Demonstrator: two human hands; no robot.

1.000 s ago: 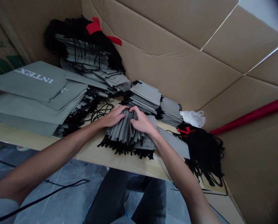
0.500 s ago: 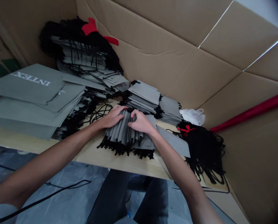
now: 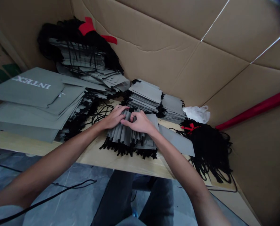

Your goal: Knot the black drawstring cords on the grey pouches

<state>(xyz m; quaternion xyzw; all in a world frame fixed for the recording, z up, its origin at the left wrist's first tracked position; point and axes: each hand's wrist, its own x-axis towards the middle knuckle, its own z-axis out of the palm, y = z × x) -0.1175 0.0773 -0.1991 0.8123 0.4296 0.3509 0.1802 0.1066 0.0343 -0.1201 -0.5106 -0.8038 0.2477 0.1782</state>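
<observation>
Below me on the table, a bundle of grey fabric bags (image 3: 121,133) stands on edge, fanned into folds, with black cord ends sticking out toward me. My left hand (image 3: 114,118) grips the left side of this bundle, fingers over its far edge. My right hand (image 3: 141,122) is on the top of the same bundle, fingers curled among the bags and thumb stretched left, close to the left thumb. The fingertips of both hands are partly hidden. Under my right wrist, more grey bags (image 3: 151,121) lie flat beside the fanned ones.
Large grey bags printed INTEX (image 3: 36,86) are piled at left. Behind them is a tall stack with black cords (image 3: 83,58). Two neat bag stacks (image 3: 146,92) stand by the cardboard wall (image 3: 154,34). A black cord bundle (image 3: 208,147) and white plastic bag (image 3: 197,113) lie right.
My right thumb has stretched left across the bundle, closer to my left hand. The left hand keeps its place on the bags. The camera view has shifted slightly.
</observation>
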